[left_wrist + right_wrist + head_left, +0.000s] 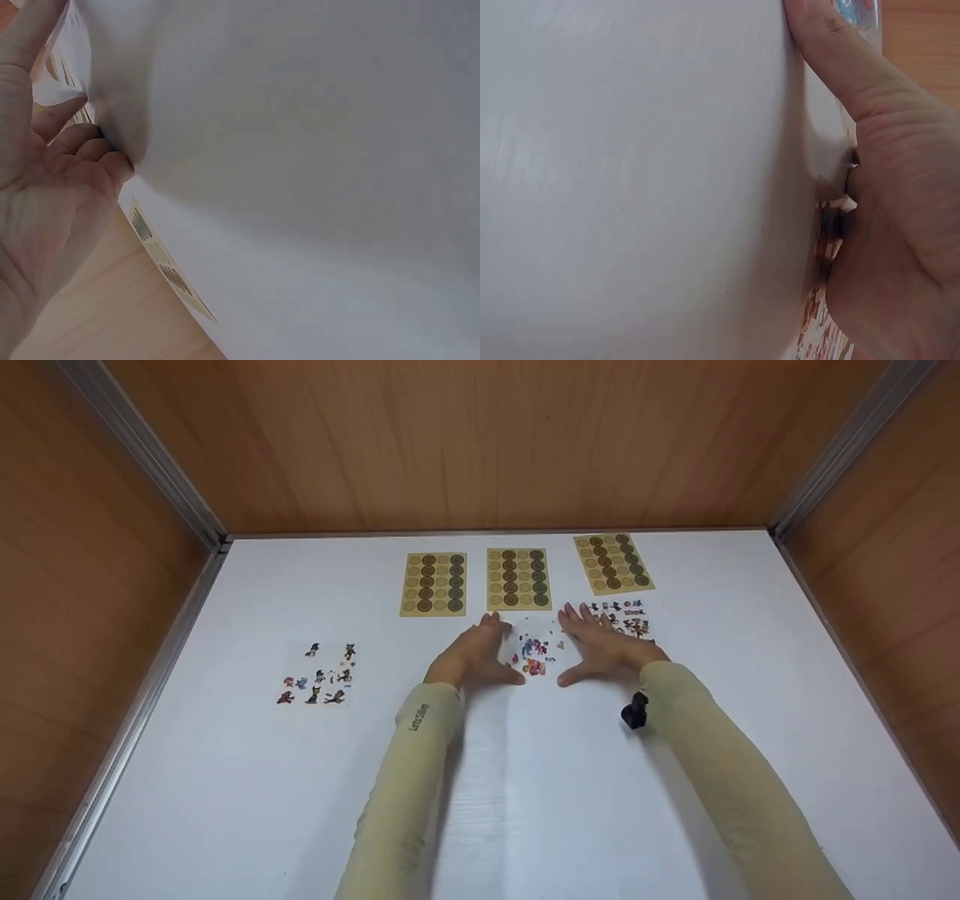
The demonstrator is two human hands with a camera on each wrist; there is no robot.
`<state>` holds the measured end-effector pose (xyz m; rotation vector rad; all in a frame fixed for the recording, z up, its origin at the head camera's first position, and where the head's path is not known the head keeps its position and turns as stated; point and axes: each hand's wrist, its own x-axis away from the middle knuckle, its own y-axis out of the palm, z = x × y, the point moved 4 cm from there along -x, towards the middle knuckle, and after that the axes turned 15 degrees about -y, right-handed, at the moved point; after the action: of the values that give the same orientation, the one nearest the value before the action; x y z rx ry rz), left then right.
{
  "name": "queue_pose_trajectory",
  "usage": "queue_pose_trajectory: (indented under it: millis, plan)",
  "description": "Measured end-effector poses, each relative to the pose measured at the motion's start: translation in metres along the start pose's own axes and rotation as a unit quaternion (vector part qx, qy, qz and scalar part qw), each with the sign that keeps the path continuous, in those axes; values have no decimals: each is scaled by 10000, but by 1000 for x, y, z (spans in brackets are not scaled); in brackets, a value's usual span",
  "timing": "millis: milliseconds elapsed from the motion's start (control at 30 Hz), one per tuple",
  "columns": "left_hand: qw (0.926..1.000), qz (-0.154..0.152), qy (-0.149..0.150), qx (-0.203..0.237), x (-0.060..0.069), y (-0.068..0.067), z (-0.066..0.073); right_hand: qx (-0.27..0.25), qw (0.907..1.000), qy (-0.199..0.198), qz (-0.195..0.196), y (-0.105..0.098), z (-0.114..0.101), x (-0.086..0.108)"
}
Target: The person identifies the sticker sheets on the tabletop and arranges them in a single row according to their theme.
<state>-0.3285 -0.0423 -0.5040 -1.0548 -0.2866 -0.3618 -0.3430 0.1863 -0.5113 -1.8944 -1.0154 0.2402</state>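
A clear sheet of small colourful cartoon stickers lies on the white table between my two hands. My left hand rests at its left edge, thumb and fingers spread apart. On the opposite side my right hand touches down near the right edge, its thumb toward me and its fingers pointing away. Part of a second clear sticker sheet shows from under or behind the right fingers. In the left wrist view the left hand has its fingertips on the tabletop. The right wrist view shows the right thumb extended.
Three tan sheets of round brown stickers, left, middle and tilted right, lie along the back. Another clear cartoon sticker sheet lies at the left. Wooden panels wall in the table's back and sides.
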Motion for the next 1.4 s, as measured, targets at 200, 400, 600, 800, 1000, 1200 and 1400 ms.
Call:
queue_pose_trajectory:
  millis: [200,400,600,800,1000,1200,1400]
  plan:
    - [9989,51,229,410,2,-1,-3,-110,9999,17,30,-1,-1,2]
    - [9970,22,182,758,5,2,-3,-48,10000,14,-17,-2,0,4]
    - [9915,-48,144,1291,8,7,-1,63,10000,32,-70,-3,2,3]
    - [9888,-98,274,1466,9,7,2,-17,10000,82,-2,-4,3,1]
    - [9863,-240,453,1570,7,7,3,-164,9997,163,0,-1,3,0]
    - [9787,-534,472,1923,8,9,6,-236,9996,144,14,0,1,-1]
    - [9723,-644,613,2162,10,10,14,-295,9994,172,59,0,0,1]
